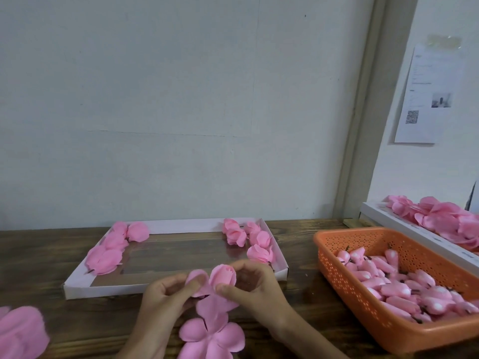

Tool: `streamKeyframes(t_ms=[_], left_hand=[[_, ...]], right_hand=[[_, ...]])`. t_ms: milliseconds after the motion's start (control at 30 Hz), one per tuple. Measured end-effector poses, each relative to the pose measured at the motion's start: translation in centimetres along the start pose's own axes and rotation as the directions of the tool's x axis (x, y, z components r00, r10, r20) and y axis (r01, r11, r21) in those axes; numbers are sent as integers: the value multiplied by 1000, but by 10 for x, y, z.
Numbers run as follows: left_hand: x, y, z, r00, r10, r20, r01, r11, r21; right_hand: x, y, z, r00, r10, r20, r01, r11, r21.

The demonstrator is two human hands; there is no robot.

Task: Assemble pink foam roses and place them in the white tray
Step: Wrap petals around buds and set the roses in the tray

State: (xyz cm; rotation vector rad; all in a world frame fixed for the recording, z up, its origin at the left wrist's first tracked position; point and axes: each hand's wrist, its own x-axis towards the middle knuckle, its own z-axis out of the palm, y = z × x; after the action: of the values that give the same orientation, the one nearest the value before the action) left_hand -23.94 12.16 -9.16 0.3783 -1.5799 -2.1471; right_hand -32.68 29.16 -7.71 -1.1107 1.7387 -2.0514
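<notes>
Item: pink foam rose point(223, 274), held between your hands; left hand point(166, 292) and right hand point(255, 285) both pinch its petals. Just behind: white tray point(103, 288).

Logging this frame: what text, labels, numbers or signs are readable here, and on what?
Sheet of paper on the wall: printed lines, too blurred to read.
Same sheet: a QR code, no legible words beside it.
Long white box at right: faint marks on its rim, too small to read.
White tray, orange basket, foam rose: no text visible.
</notes>
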Motion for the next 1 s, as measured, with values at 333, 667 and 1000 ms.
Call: streamKeyframes(t_ms=[333,667,1000], left_hand=[[-7,0,9,975,218,40,-222,967,123],[-18,16,14,889,365,276,-426,881,207],[-16,13,10,861,438,259,-499,825,266]], right_hand=[[-4,3,9,999,-22,36,25,997,-76],[-2,6,6,991,-93,-101,79,988,-136],[-2,4,6,992,-94,-82,80,983,-162]])
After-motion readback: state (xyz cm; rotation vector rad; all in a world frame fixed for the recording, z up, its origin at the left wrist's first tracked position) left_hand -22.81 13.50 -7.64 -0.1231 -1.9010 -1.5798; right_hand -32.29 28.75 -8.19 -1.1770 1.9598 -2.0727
